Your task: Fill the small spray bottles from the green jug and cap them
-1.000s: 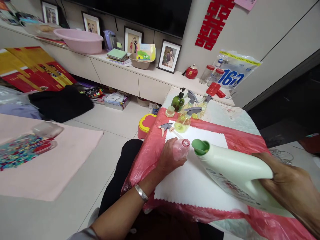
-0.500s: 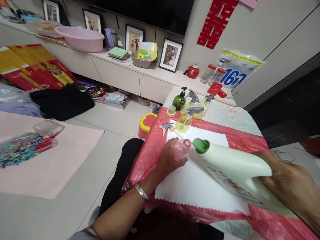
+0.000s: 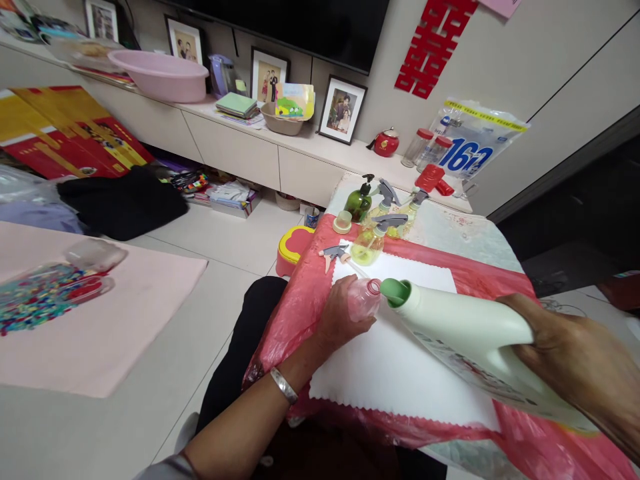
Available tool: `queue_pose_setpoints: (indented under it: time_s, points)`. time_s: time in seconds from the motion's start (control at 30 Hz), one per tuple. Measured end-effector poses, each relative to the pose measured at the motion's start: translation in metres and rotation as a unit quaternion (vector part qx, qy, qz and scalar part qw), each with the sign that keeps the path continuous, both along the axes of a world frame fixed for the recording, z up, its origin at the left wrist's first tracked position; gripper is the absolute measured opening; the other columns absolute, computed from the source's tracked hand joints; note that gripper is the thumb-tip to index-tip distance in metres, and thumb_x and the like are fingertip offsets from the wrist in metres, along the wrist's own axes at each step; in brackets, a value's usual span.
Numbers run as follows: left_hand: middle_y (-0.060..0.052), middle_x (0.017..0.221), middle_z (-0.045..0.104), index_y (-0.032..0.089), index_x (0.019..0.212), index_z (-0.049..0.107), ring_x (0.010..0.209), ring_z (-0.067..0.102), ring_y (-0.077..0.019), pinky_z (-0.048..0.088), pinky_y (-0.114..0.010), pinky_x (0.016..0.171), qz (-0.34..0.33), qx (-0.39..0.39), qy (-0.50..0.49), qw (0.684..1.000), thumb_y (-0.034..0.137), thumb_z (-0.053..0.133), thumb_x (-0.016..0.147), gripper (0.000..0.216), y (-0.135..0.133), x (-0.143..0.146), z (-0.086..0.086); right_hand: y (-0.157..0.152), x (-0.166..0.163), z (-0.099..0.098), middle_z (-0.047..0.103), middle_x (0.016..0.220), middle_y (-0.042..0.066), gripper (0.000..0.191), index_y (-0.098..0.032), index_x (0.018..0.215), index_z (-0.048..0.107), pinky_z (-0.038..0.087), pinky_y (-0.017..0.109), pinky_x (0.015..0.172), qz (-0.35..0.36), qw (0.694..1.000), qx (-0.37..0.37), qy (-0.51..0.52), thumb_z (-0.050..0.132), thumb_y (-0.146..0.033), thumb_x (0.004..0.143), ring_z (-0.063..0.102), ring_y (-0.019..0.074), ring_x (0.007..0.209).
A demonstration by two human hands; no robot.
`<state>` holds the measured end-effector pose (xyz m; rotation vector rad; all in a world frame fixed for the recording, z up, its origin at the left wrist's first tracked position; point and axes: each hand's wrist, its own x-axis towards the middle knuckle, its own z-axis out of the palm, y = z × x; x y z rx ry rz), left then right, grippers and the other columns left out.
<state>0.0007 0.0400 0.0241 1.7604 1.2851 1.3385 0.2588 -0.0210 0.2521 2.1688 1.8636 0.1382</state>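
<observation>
My left hand [image 3: 341, 312] is wrapped round a small clear pink bottle [image 3: 364, 303], whose open neck points up and to the right. My right hand [image 3: 563, 347] grips the handle of a large pale green jug [image 3: 470, 327], which lies tilted with its green spout [image 3: 395, 291] at the pink bottle's mouth. Whether liquid is flowing cannot be made out. Just beyond my left hand lies a grey and pink spray nozzle [image 3: 334, 253] with its tube. Under both hands is a white sheet [image 3: 380, 373] with a scalloped edge.
Spray bottles with yellow liquid [image 3: 369, 245], a green pump bottle [image 3: 359, 203] and a pale cap [image 3: 343, 222] stand at the table's far left. Red plastic film [image 3: 280, 320] covers part of the table. A yellow and red stool [image 3: 295, 247] stands beside it.
My right hand has moved the jug slightly left, bringing its spout up to the mouth of the pink bottle. My left hand and the bottle have stayed in place.
</observation>
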Motion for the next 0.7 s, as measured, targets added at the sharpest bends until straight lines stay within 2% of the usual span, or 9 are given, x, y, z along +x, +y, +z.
queue_pose_setpoints:
  time_s: [0.13,0.3,0.6,0.7]
  points:
    - [-0.014,0.125,0.060,0.022,0.131,0.045,0.116,0.061,-0.0354,0.052,-0.055,0.104,-0.013,-0.014,-0.023,1.000,0.026,0.082,0.056,0.084,0.000,0.000,-0.004,0.005,-0.006,0.006,0.070,0.074,0.002,0.040,-0.035,0.105,0.059,0.042,0.037,0.062,-0.012,0.999,-0.036,-0.028,0.043,-0.038,0.068,0.066,0.0304,0.068]
    - [-0.013,0.123,0.061,0.023,0.130,0.047,0.114,0.062,-0.0350,0.054,-0.054,0.099,-0.009,-0.006,0.002,1.000,0.026,0.082,0.058,0.080,0.000,0.001,-0.005,0.008,-0.009,0.011,0.073,0.080,0.002,0.043,-0.036,0.112,0.058,0.042,0.036,0.064,-0.012,0.997,-0.060,-0.043,0.045,-0.034,0.071,0.068,0.0301,0.073]
    - [-0.013,0.125,0.060,0.024,0.130,0.046,0.116,0.061,-0.0351,0.052,-0.055,0.102,-0.015,-0.009,-0.015,1.000,0.025,0.082,0.058,0.080,-0.001,0.001,-0.003,0.007,-0.013,0.021,0.071,0.070,-0.001,0.042,-0.037,0.110,0.063,0.040,0.034,0.057,0.014,0.998,-0.039,-0.053,0.048,-0.034,0.071,0.067,0.0271,0.064]
    - [-0.013,0.124,0.061,0.023,0.129,0.046,0.115,0.061,-0.0351,0.052,-0.055,0.102,-0.014,-0.008,-0.013,1.000,0.026,0.081,0.058,0.079,-0.001,0.001,-0.001,0.007,-0.012,0.021,0.068,0.064,-0.002,0.041,-0.038,0.106,0.065,0.039,0.033,0.054,0.035,0.998,-0.010,-0.046,0.051,-0.033,0.067,0.064,0.0257,0.058]
